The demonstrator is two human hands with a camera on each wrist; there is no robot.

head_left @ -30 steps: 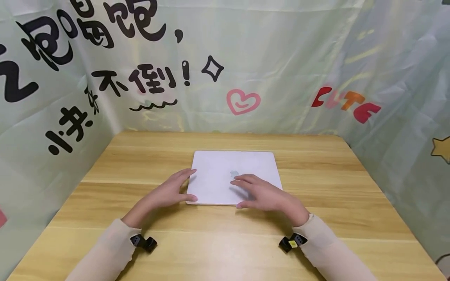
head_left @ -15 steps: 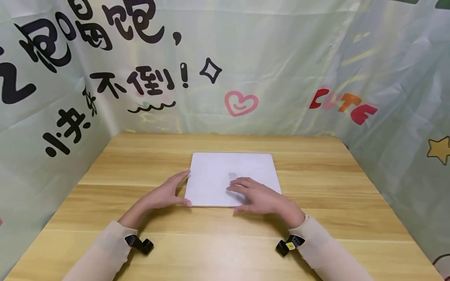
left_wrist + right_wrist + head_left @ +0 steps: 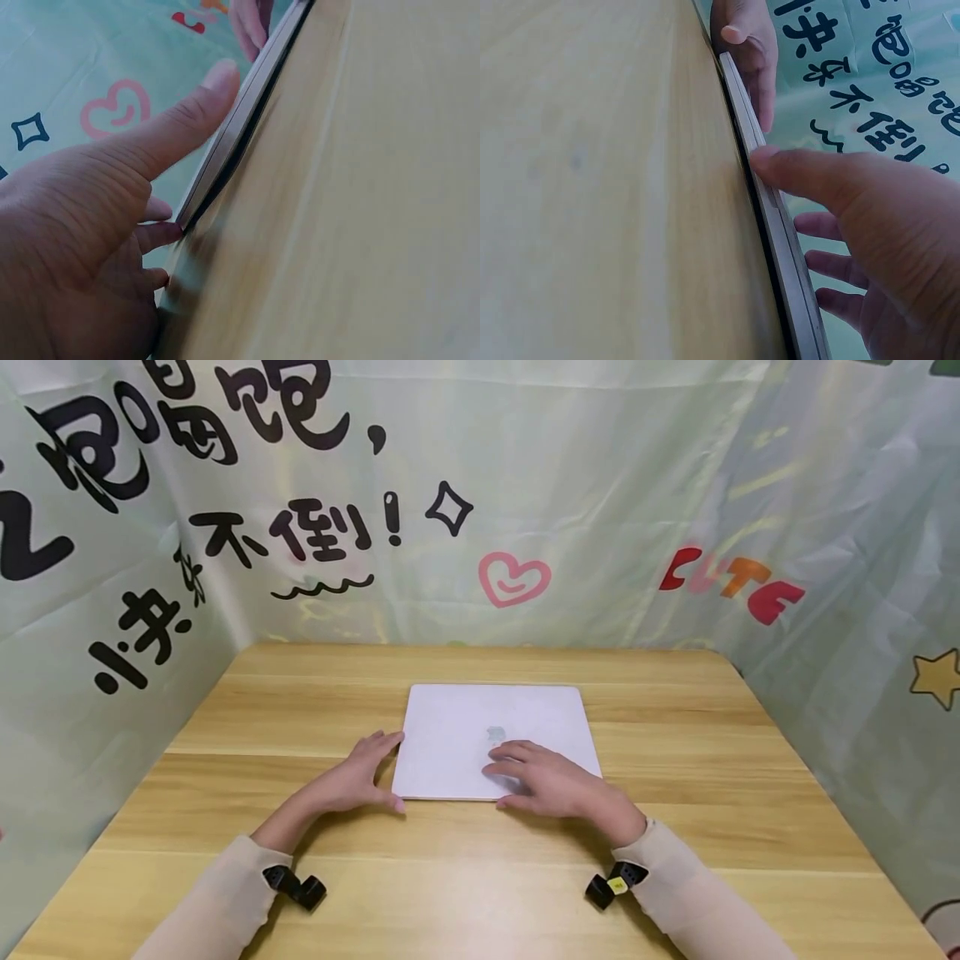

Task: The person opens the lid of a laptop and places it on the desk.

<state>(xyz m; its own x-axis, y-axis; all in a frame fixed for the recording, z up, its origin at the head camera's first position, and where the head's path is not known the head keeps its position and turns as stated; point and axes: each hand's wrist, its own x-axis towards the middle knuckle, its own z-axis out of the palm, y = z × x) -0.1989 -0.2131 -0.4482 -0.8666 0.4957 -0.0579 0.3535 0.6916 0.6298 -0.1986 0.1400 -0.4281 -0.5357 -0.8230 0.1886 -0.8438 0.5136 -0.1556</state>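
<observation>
Well, the left hand [image 3: 347, 782] is making a wide grip, with the thumb and fingers standing far apart and holding nothing. Its fingers are reaching the left side of the closed laptop [image 3: 450, 739], and its thumb is pointing at the near left corner. In the left wrist view, one fingertip is meeting that corner.

The right hand [image 3: 551, 781] is making a loose grip too, with a gap showing between the thumb and the fingers, and it is holding nothing. Its fingers are spreading over the lid, and I cannot tell if they are touching it. Its thumb is sitting at the near edge, and in the right wrist view it is looking like it is touching there.

The laptop is lying flat on the wooden desk [image 3: 480, 852], around the middle from side to side. A small grey logo [image 3: 496, 733] is showing on its pale lid, just past the right fingers.

Further out, a black camera [image 3: 307, 892] is sitting at the left wrist, and another is sitting at the right one. Light sleeves [image 3: 213, 897] are covering both arms. Behind the desk, a pale green cloth [image 3: 600, 460] is hanging, and it is showing black writing [image 3: 327, 531] and a pink heart [image 3: 513, 586].
</observation>
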